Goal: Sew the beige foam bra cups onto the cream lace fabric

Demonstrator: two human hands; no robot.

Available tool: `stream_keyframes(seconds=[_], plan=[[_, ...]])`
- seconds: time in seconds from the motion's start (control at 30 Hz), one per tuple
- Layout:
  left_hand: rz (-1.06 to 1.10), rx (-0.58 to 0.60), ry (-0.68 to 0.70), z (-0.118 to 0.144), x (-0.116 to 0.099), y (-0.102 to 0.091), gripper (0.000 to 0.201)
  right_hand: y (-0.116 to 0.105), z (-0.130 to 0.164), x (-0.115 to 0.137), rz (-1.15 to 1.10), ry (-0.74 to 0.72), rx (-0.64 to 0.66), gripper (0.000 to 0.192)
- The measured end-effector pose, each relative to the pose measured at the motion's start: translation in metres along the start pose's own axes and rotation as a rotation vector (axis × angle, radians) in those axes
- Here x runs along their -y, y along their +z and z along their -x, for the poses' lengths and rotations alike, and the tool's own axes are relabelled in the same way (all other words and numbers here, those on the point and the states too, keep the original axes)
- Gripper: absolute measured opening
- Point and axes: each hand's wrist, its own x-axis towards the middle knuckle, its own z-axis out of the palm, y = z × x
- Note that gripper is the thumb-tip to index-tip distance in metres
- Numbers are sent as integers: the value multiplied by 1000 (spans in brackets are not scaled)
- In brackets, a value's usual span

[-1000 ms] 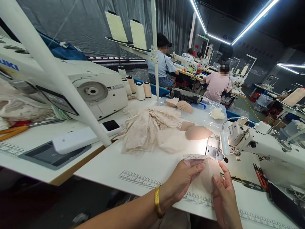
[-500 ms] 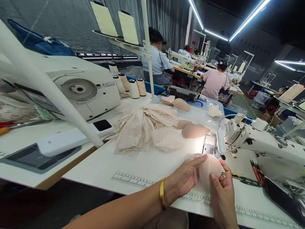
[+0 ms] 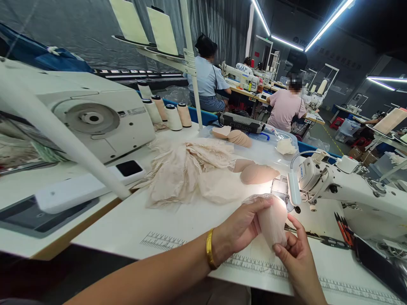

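Note:
Between my two hands is a pale beige bra cup [image 3: 272, 220] with sheer fabric over it, held up in front of the sewing machine [image 3: 337, 178]. My left hand [image 3: 243, 224], a gold bangle at its wrist, pinches the cup's upper left edge, thumb on top. With thumb and fingers, my right hand [image 3: 295, 245] grips the lower right edge. The machine's lamp [image 3: 294, 188] lights the top of the cup. Just behind lie beige foam cups [image 3: 259, 174] and a heap of cream lace fabric [image 3: 187, 169].
Ruler markings [image 3: 254, 264] run along the table's front. Black-and-orange snips [image 3: 343, 228] and a dark phone-like slab [image 3: 378, 267] lie at right. Thread cones [image 3: 173, 117] stand behind the fabric, near another machine [image 3: 95, 114]. A clear plastic lid [image 3: 206, 134] carries stacked cups. Co-workers sit beyond.
The cup has moved slightly left and is tilted more upright. My right hand has slid down to its lower edge, and my left hand has shifted left with it. The view has turned a little.

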Motion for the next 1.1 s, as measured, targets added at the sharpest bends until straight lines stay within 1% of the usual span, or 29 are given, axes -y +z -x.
stream_keyframes(seconds=[0.03, 0.07, 0.1, 0.13, 0.17, 0.2, 0.23, 0.27, 0.3, 0.33, 0.4, 0.5, 0.6, 0.67, 0.73, 0.87, 1.1], plan=[[-73, 89, -20, 3, -8, 0, 29, -7, -1, 2, 62, -24, 18, 81], [-189, 209, -39, 6, -16, 0, 30, -14, -3, 6, 138, -60, 32, 77], [-352, 354, -46, 8, -24, 1, 29, -22, -7, 11, 240, -116, 53, 71], [-561, 524, -19, 8, -31, 0, 25, -30, -13, 17, 364, -197, 83, 61], [-801, 699, 44, 7, -36, 0, 18, -37, -22, 23, 517, -297, 126, 48], [-1051, 859, 140, 3, -40, -1, 15, -43, -32, 29, 692, -429, 206, 33], [-1282, 982, 261, -3, -41, -2, 19, -48, -44, 34, 853, -572, 287, 24], [-1470, 1059, 380, -12, -41, -3, 24, -53, -55, 37, 1016, -689, 326, 25], [-1602, 1094, 476, -21, -39, -5, 27, -56, -66, 39, 1163, -774, 348, 27], [-1682, 1099, 537, -31, -36, -6, 29, -58, -75, 39, 1275, -829, 349, 29], [-1717, 1085, 571, -49, -30, -11, 28, -60, -86, 37, 1397, -863, 304, 32], [-1675, 1068, 586, -63, -25, -17, 27, -63, -85, 34, 1356, -862, 256, 38], [-1688, 1027, 594, -62, -22, -21, 26, -66, -76, 36, 1287, -844, 310, 41], [-1701, 985, 600, -58, -20, -22, 25, -66, -73, 37, 1301, -818, 322, 40], [-1709, 955, 608, -56, -19, -22, 23, -66, -74, 37, 1343, -790, 309, 39], [-1749, 950, 595, -56, -17, -20, 20, -68, -78, 34, 1406, -751, 271, 40], [-1724, 887, 607, -61, -13, -23, 15, -73, -79, 28, 1470, -708, 216, 42]])
